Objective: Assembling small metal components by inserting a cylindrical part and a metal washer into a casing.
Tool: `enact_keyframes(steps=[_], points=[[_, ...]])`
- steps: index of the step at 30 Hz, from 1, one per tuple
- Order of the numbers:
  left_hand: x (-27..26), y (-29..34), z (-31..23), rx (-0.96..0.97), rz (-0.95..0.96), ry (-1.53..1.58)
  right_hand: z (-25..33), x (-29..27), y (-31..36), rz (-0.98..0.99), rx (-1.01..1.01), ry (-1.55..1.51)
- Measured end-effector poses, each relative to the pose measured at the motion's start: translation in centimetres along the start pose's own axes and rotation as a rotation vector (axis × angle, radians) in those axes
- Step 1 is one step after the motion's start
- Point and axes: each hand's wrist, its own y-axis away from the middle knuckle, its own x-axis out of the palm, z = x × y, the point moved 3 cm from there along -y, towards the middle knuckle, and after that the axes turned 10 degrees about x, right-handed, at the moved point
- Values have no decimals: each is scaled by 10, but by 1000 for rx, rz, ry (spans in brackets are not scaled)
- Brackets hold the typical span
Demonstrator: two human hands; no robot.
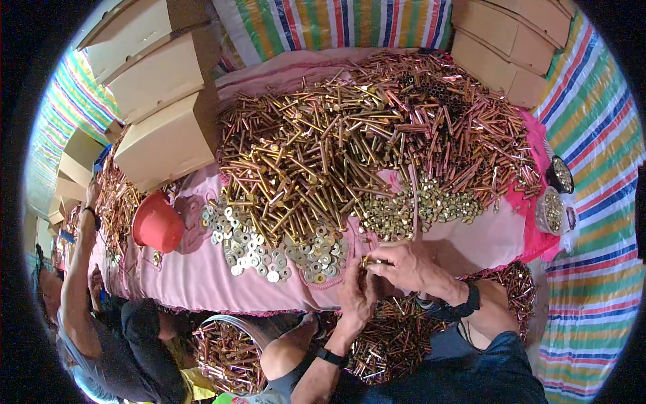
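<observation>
My left hand (354,296) and my right hand (402,265) meet at their fingertips over the near edge of the pink cloth. Between them is a small gold-coloured metal fastener (365,261), pinched by the fingers of both hands; its exact kind is hidden. Just beyond my hands lie a heap of small gold nuts (431,207) and a spread of flat silver washers (259,254). Behind these rises a large pile of long gold and copper-toned bolts (316,148).
Stacked cardboard boxes (165,145) stand at the left and more boxes (508,44) at the far right. A red bucket (158,222) sits on the cloth. Tubs of small parts (552,212) are at right. A co-worker's arm (79,269) reaches in from the left. More bolts (229,353) lie below.
</observation>
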Motion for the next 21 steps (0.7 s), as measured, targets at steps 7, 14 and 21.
enact_keyframes(steps=[7, 14, 21], points=[[-4, 2, 2, -22, 27, -8, 7, -11, -2, 32, 137, -137], [-4, -3, -4, -39, 107, 22, 11, -20, -1, 37, 235, -235], [-3, 2, 6, 12, 85, 57, 9, -6, -4, -71, 9, -231]])
